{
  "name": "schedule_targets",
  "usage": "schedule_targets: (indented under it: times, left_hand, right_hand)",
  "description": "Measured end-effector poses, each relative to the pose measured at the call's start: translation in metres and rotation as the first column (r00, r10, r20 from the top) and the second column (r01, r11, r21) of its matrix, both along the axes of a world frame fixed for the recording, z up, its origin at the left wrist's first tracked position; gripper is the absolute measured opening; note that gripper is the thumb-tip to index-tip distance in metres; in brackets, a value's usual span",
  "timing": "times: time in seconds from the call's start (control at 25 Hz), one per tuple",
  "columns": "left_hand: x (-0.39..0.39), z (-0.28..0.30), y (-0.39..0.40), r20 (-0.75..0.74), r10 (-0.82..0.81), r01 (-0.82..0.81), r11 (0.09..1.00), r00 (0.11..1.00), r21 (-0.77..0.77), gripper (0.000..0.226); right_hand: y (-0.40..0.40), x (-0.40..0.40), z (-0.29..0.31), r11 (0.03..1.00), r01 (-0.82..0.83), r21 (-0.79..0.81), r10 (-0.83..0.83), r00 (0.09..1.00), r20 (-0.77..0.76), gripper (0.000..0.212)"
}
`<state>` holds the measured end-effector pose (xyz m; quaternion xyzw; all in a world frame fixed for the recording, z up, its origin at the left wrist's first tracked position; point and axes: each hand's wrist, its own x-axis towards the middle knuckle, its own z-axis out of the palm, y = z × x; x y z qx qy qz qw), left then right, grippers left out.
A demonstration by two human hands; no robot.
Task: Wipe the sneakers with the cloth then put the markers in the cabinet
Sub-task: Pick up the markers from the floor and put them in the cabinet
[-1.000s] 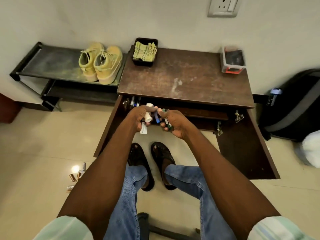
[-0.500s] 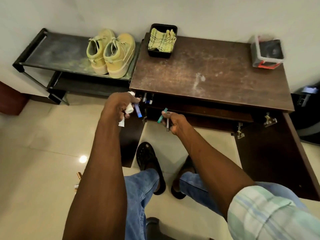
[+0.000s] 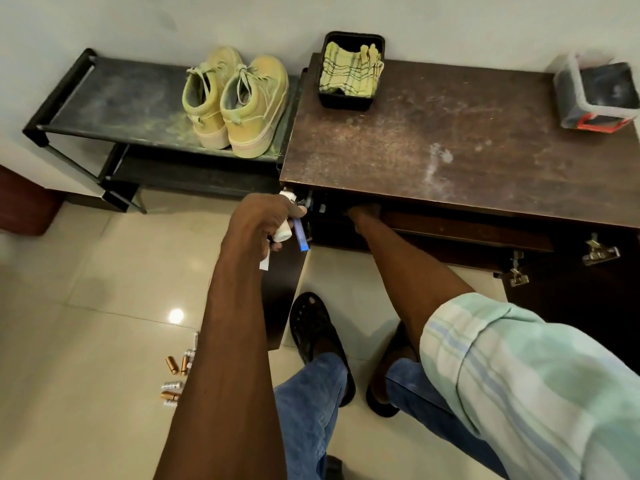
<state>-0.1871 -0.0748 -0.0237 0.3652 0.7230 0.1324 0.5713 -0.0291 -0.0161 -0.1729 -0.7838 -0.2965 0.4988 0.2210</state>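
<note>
My left hand (image 3: 263, 221) grips a bundle of markers (image 3: 300, 233) just outside the left end of the open brown cabinet (image 3: 433, 157); a blue one and a white one stick out below the fingers. My right hand (image 3: 365, 212) reaches under the cabinet top into the dark inside, and its fingers are hidden there. A pair of yellow-green sneakers (image 3: 235, 102) stands on the black shoe rack (image 3: 114, 109) to the left. The yellow checked cloth (image 3: 349, 72) lies in a black tray (image 3: 346, 100) on the cabinet's far left corner.
Both cabinet doors hang open, the left door (image 3: 280, 289) by my left arm and the right door (image 3: 571, 299) with metal hinges. A grey box (image 3: 599, 95) sits at the top's far right. Small metal cylinders (image 3: 176, 372) lie on the tiled floor. My sandalled feet are below.
My right hand has moved forward from in front of the cabinet into its inside, taking its markers out of sight. My left hand stayed near the left door with its bundle.
</note>
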Motion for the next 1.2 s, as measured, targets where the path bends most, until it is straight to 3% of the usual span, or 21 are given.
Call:
schedule_targets:
  times: [0.2, 0.32, 0.48, 0.64, 0.8, 0.88, 0.92, 1.0, 1.2]
  left_hand:
    - [0.010, 0.001, 0.005, 0.015, -0.039, 0.039, 0.999, 0.999, -0.006, 0.019]
    - [0.013, 0.001, 0.005, -0.004, -0.039, 0.039, 0.999, 0.999, 0.001, 0.020]
    - [0.010, 0.004, 0.004, -0.033, -0.005, 0.006, 1.000, 0.999, 0.025, 0.017]
    - [0.009, 0.003, 0.003, -0.040, -0.008, 0.009, 0.999, 0.999, 0.041, 0.013]
    - [0.008, 0.002, 0.004, -0.046, 0.020, -0.017, 0.998, 0.999, 0.057, 0.013]
    - [0.006, -0.001, 0.007, -0.053, 0.023, -0.019, 0.997, 0.998, 0.071, 0.019]
    - [0.005, -0.003, 0.008, -0.050, 0.019, -0.015, 0.997, 0.999, 0.072, 0.022]
    - [0.008, -0.004, 0.002, -0.042, 0.012, -0.009, 0.998, 0.999, 0.062, 0.024]
    - [0.043, -0.022, -0.041, 0.042, -0.032, 0.031, 0.999, 0.999, 0.034, 0.025]
  right_hand:
    - [0.008, -0.012, -0.009, 0.991, -0.110, -0.077, 0.104, 0.992, -0.073, 0.046]
    - [0.005, -0.014, -0.021, 0.995, -0.089, -0.051, 0.082, 0.989, -0.125, 0.046]
    - [0.003, -0.015, -0.030, 0.984, -0.151, 0.096, 0.130, 0.973, 0.192, 0.039]
    - [-0.012, -0.014, -0.032, 0.952, -0.273, 0.139, 0.227, 0.932, 0.282, 0.031]
    - [-0.015, -0.015, -0.019, 0.977, -0.055, 0.204, 0.058, 0.998, -0.005, 0.021]
    - [-0.021, -0.014, -0.009, 0.980, 0.027, 0.198, -0.024, 1.000, -0.019, 0.008]
    - [-0.027, -0.007, -0.004, 0.977, 0.123, 0.173, -0.112, 0.991, -0.076, 0.013]
    - [-0.043, 0.004, 0.000, 0.973, 0.225, -0.043, -0.225, 0.906, -0.358, 0.023]
    - [-0.097, 0.031, 0.038, 0.965, 0.255, -0.059, -0.247, 0.812, -0.529, 0.036]
